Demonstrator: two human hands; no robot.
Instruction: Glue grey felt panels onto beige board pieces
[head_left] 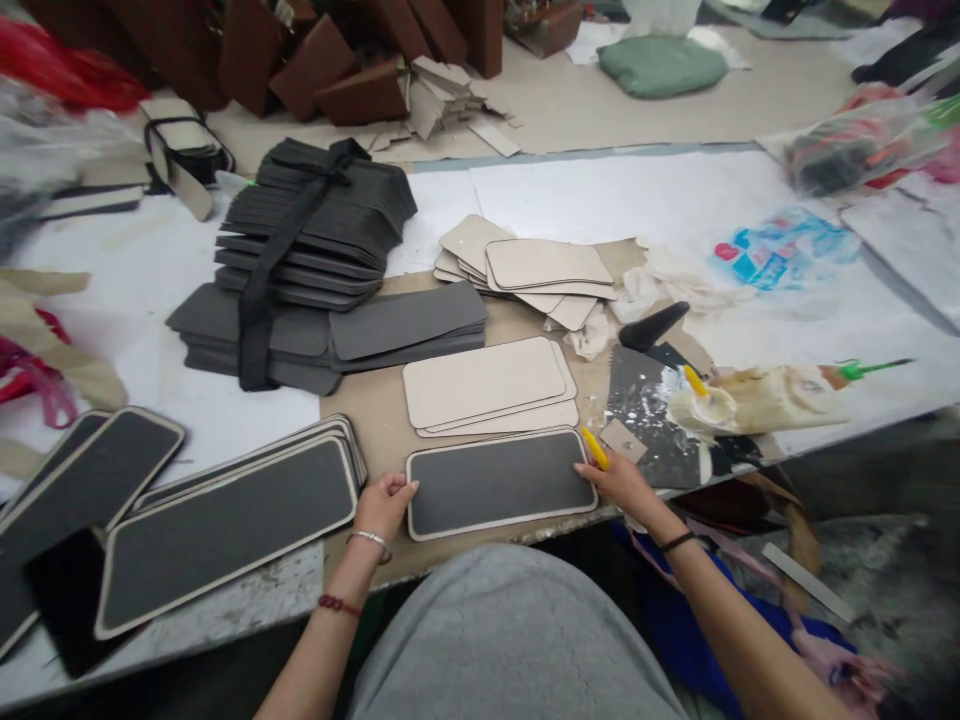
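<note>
A dark grey rounded panel with a pale border lies flat at the table's front edge. My left hand pinches its left end between thumb and fingers. At the opposite end my right hand touches the panel's edge with its fingertips. The same hand keeps a short yellow stick gripped; its kind cannot be made out. Just behind the panel are a few overlapping cream panels. Left of my left hand rests a stack of bordered dark panels.
Bundled dark grey pieces and more cream panels lie further back. To the right are a black-handled tool, a glue-smeared container and a stained dark sheet. A black phone-like slab sits at the left.
</note>
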